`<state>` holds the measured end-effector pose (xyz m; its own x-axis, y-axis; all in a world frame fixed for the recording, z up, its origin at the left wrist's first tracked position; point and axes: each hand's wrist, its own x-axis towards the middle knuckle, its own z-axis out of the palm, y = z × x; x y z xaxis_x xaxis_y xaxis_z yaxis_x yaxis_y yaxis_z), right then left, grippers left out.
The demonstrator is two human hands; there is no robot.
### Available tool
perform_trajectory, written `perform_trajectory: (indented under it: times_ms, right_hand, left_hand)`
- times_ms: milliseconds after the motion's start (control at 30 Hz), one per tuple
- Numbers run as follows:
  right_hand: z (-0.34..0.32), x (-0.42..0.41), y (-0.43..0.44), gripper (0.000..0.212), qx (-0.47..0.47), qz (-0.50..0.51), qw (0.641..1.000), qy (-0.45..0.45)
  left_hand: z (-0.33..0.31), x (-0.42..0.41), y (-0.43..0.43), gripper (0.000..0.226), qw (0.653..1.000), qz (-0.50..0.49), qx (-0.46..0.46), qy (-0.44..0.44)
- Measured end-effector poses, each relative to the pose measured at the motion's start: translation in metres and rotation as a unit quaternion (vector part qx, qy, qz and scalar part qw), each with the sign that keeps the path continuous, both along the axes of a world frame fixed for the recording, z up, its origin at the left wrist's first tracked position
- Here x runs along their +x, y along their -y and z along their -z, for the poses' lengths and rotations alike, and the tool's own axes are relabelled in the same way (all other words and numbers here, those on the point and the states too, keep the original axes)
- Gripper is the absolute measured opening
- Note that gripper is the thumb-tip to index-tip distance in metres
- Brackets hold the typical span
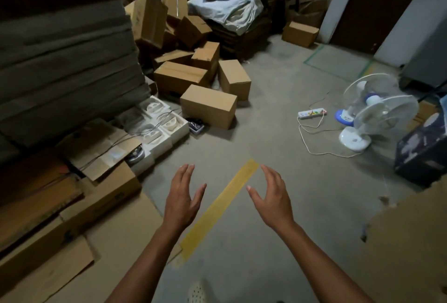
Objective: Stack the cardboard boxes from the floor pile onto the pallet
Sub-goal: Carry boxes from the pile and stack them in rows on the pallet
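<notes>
Down in front of you, low over the floor, your left hand (183, 196) and right hand (271, 196) are both empty. The fingers are spread and loose. The palms face each other with a gap between them, as if you are getting ready to take a box by its two sides. They hang over the yellow tape (222, 203) and touch nothing.

Far ahead and to the left is the pile (180, 76) of boxes. Many lean on each other or lie tipped, so they look dropped, not set down neatly. One box (208, 105) lies flat at the near edge of the pile, well apart from your hands. I think it is the easy one to take first, since nothing sits on top of it and its ends look free.

I can't see the pallet, so I can't tell where the boxes must go.

White foam trays (167, 123) sit just left of that box, so watch your feet there. On the right stand fans (377, 109), with a power strip (312, 113) and a thin cord (312, 138) loose on the floor. The cord could trip you if you carry a box that way.
</notes>
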<state>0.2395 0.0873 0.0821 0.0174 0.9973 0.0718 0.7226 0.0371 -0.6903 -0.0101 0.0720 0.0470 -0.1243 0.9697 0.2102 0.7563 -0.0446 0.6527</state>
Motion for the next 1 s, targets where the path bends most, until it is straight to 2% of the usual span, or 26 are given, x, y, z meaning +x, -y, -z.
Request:
perform_trajectory:
  times_ms: [267, 467, 600, 833, 1000]
  right_hand:
    - [-0.007, -0.007, -0.201, 0.069, 0.009, 0.012, 1.000, -0.007]
    - [0.011, 0.021, -0.373, 0.070, 0.010, -0.004, 1.000, -0.022]
    - [-0.001, 0.049, -0.486, 0.070, -0.010, -0.020, 0.999, -0.030]
    - [-0.011, 0.070, -0.657, 0.071, -0.030, -0.070, 0.997, 0.025]
    - [0.017, 0.062, -0.772, 0.072, -0.059, -0.104, 0.991, 0.063]
  left_hand:
    - [-0.013, -0.007, -0.205, 0.061, 1.000, -0.005, 0.011, 0.000]
    - [-0.005, 0.028, -0.371, 0.061, 1.000, -0.014, -0.009, 0.023]
    - [-0.012, 0.056, -0.475, 0.070, 0.998, -0.033, -0.032, 0.040]
    - [-0.012, 0.079, -0.626, 0.064, 0.996, -0.070, -0.052, 0.030]
    - [0.027, 0.078, -0.726, 0.068, 0.989, -0.096, -0.089, 0.065]
